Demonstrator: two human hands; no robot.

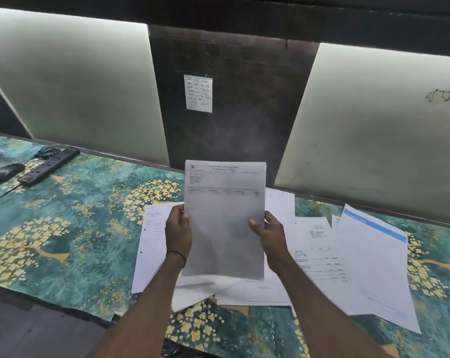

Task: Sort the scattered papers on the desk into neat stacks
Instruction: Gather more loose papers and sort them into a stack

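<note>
Head view: sheet held upright before me, above the papers scattered on the desk.
Left hand: my left hand pinches the sheet's left edge about halfway down, thumb on the printed face, fingers behind it and out of sight.
Right hand: my right hand pinches the right edge at about the same height, thumb in front, fingers hidden behind.
Count: the top right corner seems to show more than one edge, so I may be holding a few leaves. I cannot tell.
Papers: they overlap at odd angles under and to the right of my hands. A blue sheet lies furthest right.
Weight: very light, I judge.
Stiffness: limp. It stands because both sides are held, and from one hand it would likely droop.
Slip: smooth leaves should slide over each other and over the cloth.
Fragility: it would crease or tear under a hard squeeze.
Hold: the long edges near the middle, as now. For those lying flat, a free corner or an overhanging edge.
Elsewhere: power strip and mouse far left, well apart from the papers. A note is on the dark panel.
</note>
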